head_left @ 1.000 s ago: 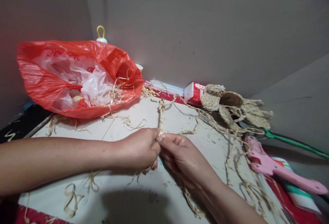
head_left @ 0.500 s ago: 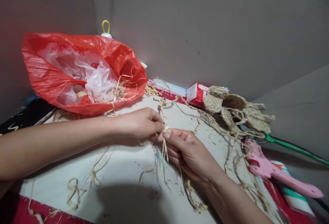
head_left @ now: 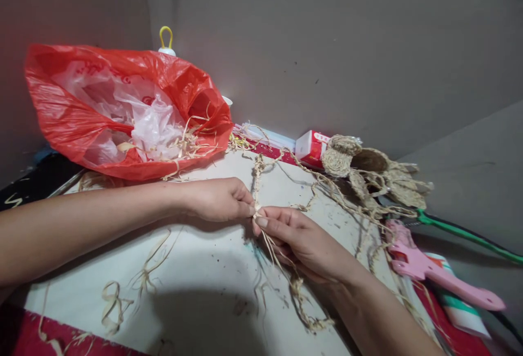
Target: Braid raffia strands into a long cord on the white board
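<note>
Near the middle of the white board (head_left: 196, 269), my left hand (head_left: 223, 199) pinches a pale, twisted straw cord (head_left: 256, 182) from the left. Close by on the right, my right hand (head_left: 296, 236) grips the same cord with thumb and forefinger, just below the left fingertips. Loose straw strands (head_left: 272, 250) hang down and to the right from under the right thumb. Above the hands the cord runs up to a knotted part, where it meets a longer braided cord (head_left: 330, 187) leading right. The fingertips partly hide the pinched spot.
A red plastic bag (head_left: 53, 100) with white plastic and straw lies at the back left. On the right are woven straw pieces (head_left: 376, 168), a red and white box (head_left: 312, 148), a pink glue gun (head_left: 445, 277) and a white-green tube (head_left: 461, 310). Straw scraps (head_left: 114, 307) lie front left.
Both hands remain pinched on the cord and have shifted slightly left. The loose strand ends, which hung nearly straight down, now slant to the right. The view has shifted a little.
</note>
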The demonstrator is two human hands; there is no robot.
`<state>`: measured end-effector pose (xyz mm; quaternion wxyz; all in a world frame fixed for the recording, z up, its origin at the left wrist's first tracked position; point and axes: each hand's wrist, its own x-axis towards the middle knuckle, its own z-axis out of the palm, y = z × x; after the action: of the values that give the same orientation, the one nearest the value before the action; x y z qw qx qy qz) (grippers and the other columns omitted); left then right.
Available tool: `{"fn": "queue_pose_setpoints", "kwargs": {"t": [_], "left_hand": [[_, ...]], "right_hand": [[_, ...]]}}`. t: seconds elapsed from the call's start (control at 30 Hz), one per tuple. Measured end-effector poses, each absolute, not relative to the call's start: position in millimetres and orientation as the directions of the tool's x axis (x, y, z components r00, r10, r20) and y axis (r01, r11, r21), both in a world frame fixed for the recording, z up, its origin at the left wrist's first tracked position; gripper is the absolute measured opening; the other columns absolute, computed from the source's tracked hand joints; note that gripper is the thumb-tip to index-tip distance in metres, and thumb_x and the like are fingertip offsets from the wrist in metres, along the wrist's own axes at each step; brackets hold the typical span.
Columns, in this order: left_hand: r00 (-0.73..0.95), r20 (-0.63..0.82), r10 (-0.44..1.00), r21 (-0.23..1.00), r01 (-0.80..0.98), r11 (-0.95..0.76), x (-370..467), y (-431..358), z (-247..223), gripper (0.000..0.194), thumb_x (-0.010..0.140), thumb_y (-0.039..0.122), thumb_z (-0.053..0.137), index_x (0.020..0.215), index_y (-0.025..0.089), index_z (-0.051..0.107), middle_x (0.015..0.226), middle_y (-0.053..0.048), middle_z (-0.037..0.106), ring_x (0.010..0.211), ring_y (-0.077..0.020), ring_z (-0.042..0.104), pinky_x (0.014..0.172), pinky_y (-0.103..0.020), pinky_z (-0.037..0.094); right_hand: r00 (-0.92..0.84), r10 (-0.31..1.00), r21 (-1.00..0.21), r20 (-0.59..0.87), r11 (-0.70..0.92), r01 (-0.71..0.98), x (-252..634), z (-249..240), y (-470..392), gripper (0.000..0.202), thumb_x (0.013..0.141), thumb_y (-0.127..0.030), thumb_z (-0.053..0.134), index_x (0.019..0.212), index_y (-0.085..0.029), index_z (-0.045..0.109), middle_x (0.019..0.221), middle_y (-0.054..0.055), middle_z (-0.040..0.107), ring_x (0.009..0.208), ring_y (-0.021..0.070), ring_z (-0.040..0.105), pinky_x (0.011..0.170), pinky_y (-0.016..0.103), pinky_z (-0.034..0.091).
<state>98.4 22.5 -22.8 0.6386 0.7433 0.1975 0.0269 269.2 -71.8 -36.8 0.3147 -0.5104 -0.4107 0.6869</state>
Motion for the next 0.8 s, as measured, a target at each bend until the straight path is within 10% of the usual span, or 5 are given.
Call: {"fn": "queue_pose_setpoints", "kwargs": {"t": [0.47,0.8], "left_hand": [[0.871,-0.432,0.232,0.859,0.319,0.401,95.4,23.5,-32.2,0.020,0.079,0.031,0.058,0.066,0.016,0.058,0.038,0.010,0.026,0.033,-0.0055,0.016,0.034,-0.021,0.011],[0.787,-0.324,0.524,0.926,0.379,0.004,101.6,8.6,-36.2,0.016,0.073,0.021,0.048,0.061,0.014,0.056,0.048,0.006,0.042,0.044,-0.0060,0.030,0.043,-0.021,0.021]], "right_hand": [[-0.234,0.931,-0.913,-0.280,-0.183,0.364,267.1,-32.7,-73.8,0.029,0.090,-0.042,0.052,0.074,-0.018,0.058,0.063,-0.001,0.050,0.057,0.0118,0.041,0.055,0.024,0.035],[-0.189,0.963,-0.727,-0.193,-0.011,0.687,269.5,-21.8,-76.1,0.029,0.090,-0.031,0.044,0.065,-0.019,0.050,0.060,-0.001,0.048,0.057,0.0134,0.041,0.052,0.025,0.033]]}}
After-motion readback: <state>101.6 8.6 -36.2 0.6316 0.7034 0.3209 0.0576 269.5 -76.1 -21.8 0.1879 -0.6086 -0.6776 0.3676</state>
